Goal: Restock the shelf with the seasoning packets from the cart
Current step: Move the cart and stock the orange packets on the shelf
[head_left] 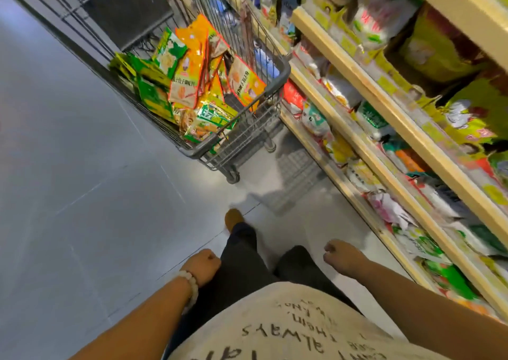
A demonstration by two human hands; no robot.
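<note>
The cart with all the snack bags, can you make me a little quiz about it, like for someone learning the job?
1. True or false: the left hand is holding a seasoning packet.
2. Where does the cart stand? A) on the person's left, far from the shelf B) ahead of the person, close beside the shelf C) behind the person
3. Fill in: the seasoning packets in the cart are mostly orange and ____.

Key:
1. False. Both the left hand and the right hand hold nothing, fingers loosely curled.
2. B
3. green
</note>
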